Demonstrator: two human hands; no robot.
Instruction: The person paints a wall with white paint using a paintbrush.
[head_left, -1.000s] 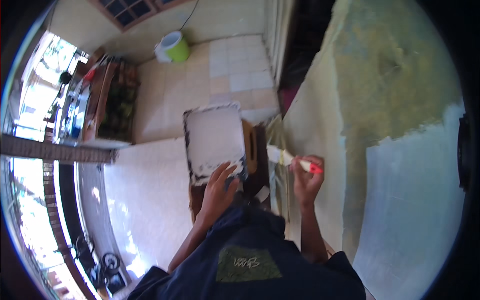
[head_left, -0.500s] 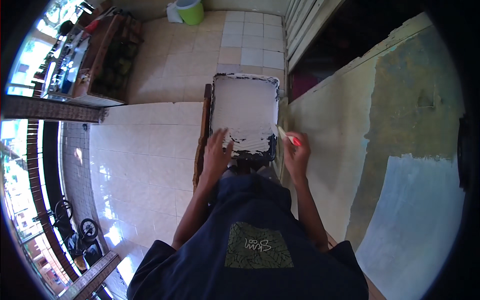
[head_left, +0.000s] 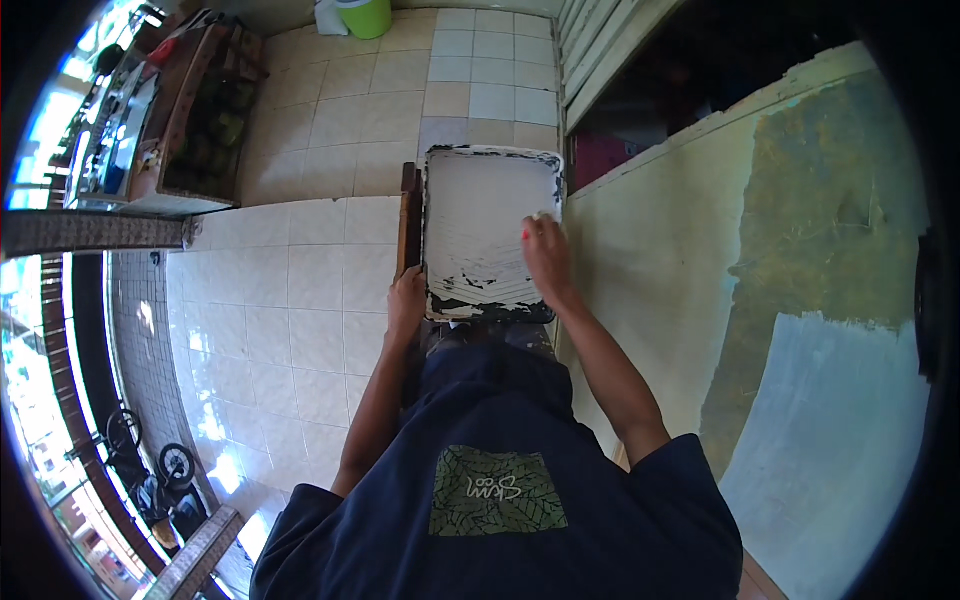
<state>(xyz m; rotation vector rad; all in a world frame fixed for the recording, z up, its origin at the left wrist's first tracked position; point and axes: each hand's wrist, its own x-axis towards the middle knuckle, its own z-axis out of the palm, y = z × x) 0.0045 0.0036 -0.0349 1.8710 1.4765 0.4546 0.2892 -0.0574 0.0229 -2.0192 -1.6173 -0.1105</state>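
Note:
A black paint tray [head_left: 490, 205] coated with white paint lies in front of me, its ridged near end showing dark bare patches. My left hand [head_left: 406, 302] is closed on the tray's left edge near its front corner, beside a brown wooden piece [head_left: 408, 220]. Over the right side of the tray is my right hand [head_left: 547, 258], closed around a small paintbrush [head_left: 541, 216] with pale and red parts. Its bristles are mostly hidden by the fingers, so I cannot tell whether they touch the paint.
To the right stands a wall [head_left: 650, 270] with a scraped olive area and a pale blue painted patch [head_left: 820, 430]. A green bucket [head_left: 365, 18] sits on the tiled floor [head_left: 290, 290] ahead. A wooden cabinet [head_left: 195, 110] is at far left; a bicycle [head_left: 150, 470] is outside.
My right hand has moved with the brush from the tray's right edge inward and farther over the tray. My left hand has gone from above the near left corner to grip the left edge.

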